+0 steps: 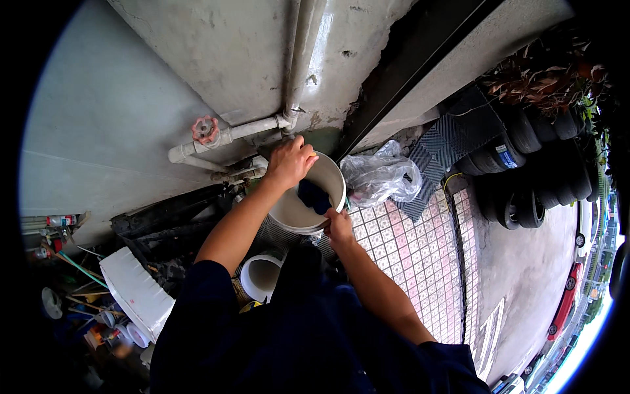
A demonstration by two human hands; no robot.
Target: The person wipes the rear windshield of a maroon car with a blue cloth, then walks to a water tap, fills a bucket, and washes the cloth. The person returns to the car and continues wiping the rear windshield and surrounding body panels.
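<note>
A white bucket (333, 172) is tipped toward me below the wall pipes, its mouth facing up at me. Dark blue cloth-like material (314, 197) lies inside it, partly in shadow. At the far left of the rim, my left hand (290, 163) is closed with its fingers curled over the edge. My right hand (339, 226) grips the near right side of the rim, thumb toward the inside. What the bucket's bottom rests on is hidden. A second, smaller white bucket (245, 278) stands nearer to me, left of my body.
A pale pipe (252, 128) with a red valve wheel (205, 130) runs along the wall. Right of the bucket lie a clear plastic bag (384, 176) and a dark ribbed mat (433, 157) over tiled floor (407, 256). Tyres (499, 157) stand beyond. A white foam box (134, 289) and clutter sit at left.
</note>
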